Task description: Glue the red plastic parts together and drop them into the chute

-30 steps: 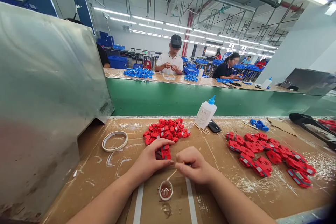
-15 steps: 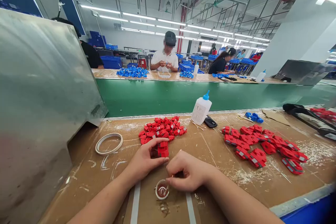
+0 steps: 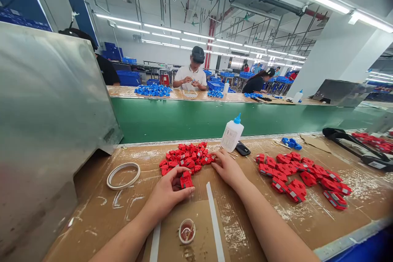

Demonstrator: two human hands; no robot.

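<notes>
My left hand (image 3: 167,190) pinches a small red plastic part (image 3: 186,181) with a grey strip on it, just in front of the red pile (image 3: 186,156) on the tabletop (image 3: 101,213). My right hand (image 3: 225,166) rests fingers spread on the pile's right edge, clamped on nothing I can make out. Below, a little round cup (image 3: 186,231) holds reddish liquid and a thin stick. A white bottle with a blue cap (image 3: 231,133) stands behind; more red parts (image 3: 299,178) spread to the right, a tape ring (image 3: 123,175) to the left.
</notes>
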